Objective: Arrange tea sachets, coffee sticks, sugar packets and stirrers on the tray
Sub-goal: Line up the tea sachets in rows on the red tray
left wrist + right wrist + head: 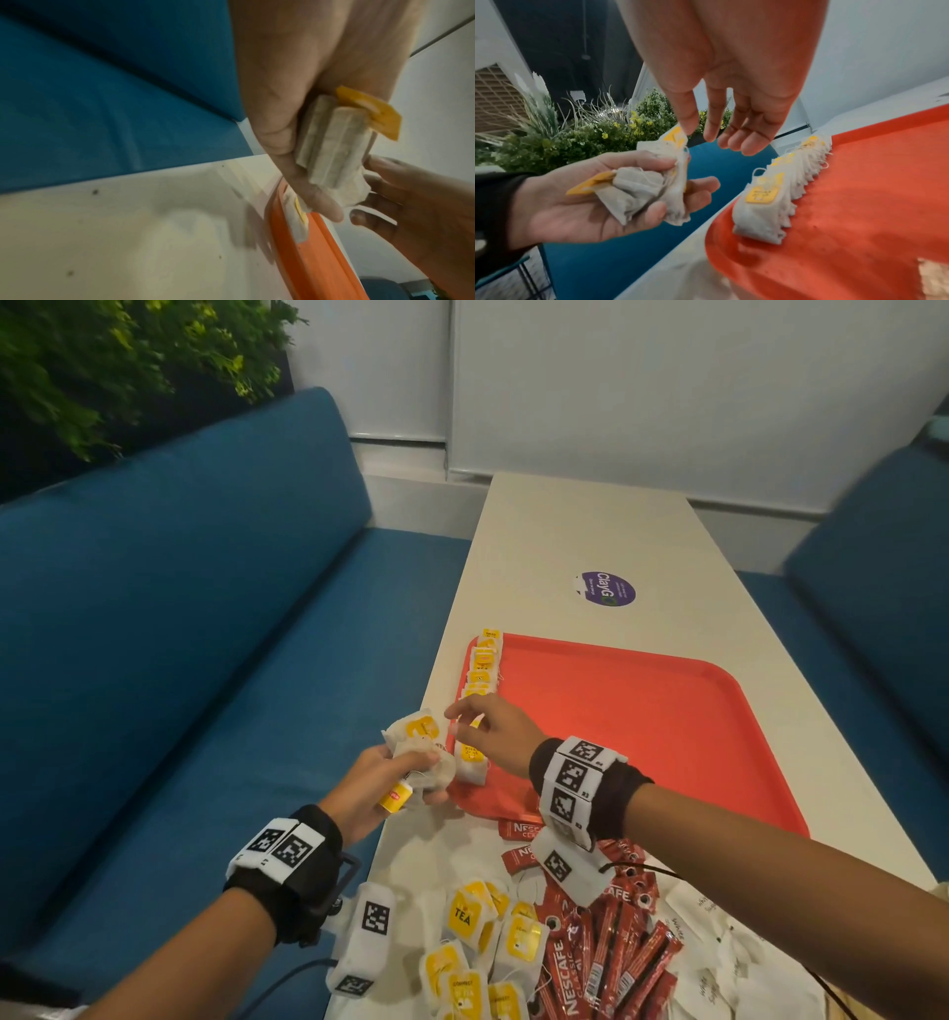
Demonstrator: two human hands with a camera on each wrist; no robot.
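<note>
My left hand (pixel 434 778) (pixel 295 142) grips a bunch of white tea sachets with yellow tags (pixel 418 729) (pixel 331 146) (pixel 641 186) just off the near left corner of the red tray (pixel 642 711) (pixel 303 263) (pixel 859 192). My right hand (pixel 454 719) (pixel 698 134) hovers over the bunch with loose fingers, its thumb tip at the top sachet's tag. A row of tea sachets (pixel 482 662) (pixel 765 203) stands along the tray's left rim. Loose tea sachets (pixel 472 916), red coffee sticks (pixel 606 952) and white sugar packets (pixel 719 942) lie heaped on the near table. I see no stirrers.
The tray lies on a long white table (pixel 565 531) with a purple sticker (pixel 606 590) beyond it. Blue sofas (pixel 179 634) flank both sides. Plants (pixel 102 361) stand behind the left sofa. Most of the tray's floor is bare.
</note>
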